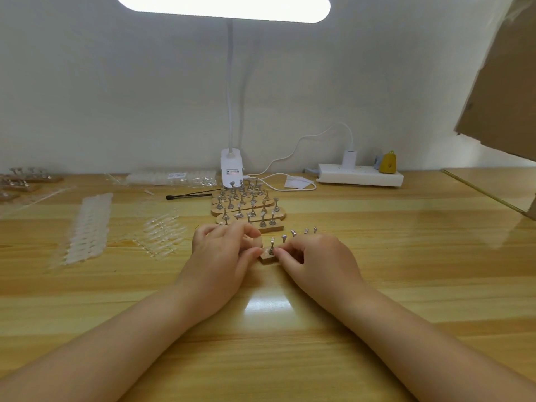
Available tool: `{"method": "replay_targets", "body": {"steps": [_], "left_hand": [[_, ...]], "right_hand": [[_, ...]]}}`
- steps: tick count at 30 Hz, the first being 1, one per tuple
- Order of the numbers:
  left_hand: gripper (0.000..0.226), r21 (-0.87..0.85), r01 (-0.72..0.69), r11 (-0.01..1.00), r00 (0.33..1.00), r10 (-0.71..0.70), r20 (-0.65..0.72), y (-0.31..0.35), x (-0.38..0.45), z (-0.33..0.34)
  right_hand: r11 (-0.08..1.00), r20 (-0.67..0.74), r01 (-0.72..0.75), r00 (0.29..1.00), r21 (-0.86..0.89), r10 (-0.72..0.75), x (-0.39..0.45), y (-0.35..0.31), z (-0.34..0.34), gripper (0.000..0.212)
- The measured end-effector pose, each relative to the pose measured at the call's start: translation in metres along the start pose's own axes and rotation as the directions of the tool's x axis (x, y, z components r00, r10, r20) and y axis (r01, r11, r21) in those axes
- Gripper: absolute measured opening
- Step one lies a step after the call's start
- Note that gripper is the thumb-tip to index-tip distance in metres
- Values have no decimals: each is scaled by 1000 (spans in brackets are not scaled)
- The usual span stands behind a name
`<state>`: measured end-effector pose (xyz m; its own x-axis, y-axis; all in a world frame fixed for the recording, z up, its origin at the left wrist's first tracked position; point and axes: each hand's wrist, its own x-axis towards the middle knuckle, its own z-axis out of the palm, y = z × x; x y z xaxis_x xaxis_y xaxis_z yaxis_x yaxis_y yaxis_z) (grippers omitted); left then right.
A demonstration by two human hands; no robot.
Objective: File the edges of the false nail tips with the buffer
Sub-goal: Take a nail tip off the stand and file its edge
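Observation:
A small wooden nail stand (266, 259) with a row of metal pegs (284, 238) lies on the table in front of me. My left hand (226, 253) has its fingers curled, and its thumb tip presses the stand's left end beside the first peg. My right hand (314, 258) covers most of the stand, fingers curled over it, with a fingertip pinching at the base of that same peg. Rows of clear false nail tips (88, 227) lie to the left, and more of the tips (162, 232) sit nearer the middle. I see no buffer.
Several more wooden stands with pegs (246, 208) sit just behind my hands. A black tool (188, 195), a clip lamp base (231, 169), its white cable (293, 187) and a power strip (359, 175) line the back. Cardboard (504, 91) hangs at the right.

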<state>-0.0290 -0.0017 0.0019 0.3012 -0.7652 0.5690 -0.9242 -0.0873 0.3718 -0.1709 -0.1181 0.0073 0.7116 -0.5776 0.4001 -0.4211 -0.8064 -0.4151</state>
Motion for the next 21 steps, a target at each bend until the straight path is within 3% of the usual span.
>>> {"method": "replay_targets", "body": {"steps": [7, 12, 15, 19, 21], "left_hand": [[14, 21, -46, 999, 999, 46, 7, 4, -2, -1], [15, 49, -59, 997, 997, 61, -44, 6, -3, -2], [18, -4, -77, 997, 994, 76, -82, 13, -4, -2], [14, -37, -72, 997, 997, 73, 22, 18, -8, 3], [14, -14, -40, 999, 999, 40, -8, 16, -7, 3]], "right_hand": [[999, 6, 11, 1000, -46, -11, 2, 0, 2, 27], [986, -33, 133, 990, -97, -137, 1, -4, 1, 22], [996, -97, 89, 992, 25, -86, -2, -5, -1, 12], [976, -104, 33, 995, 214, -11, -1, -1, -2, 5], [943, -109, 22, 994, 333, 15, -1, -1, -3, 6]]}}
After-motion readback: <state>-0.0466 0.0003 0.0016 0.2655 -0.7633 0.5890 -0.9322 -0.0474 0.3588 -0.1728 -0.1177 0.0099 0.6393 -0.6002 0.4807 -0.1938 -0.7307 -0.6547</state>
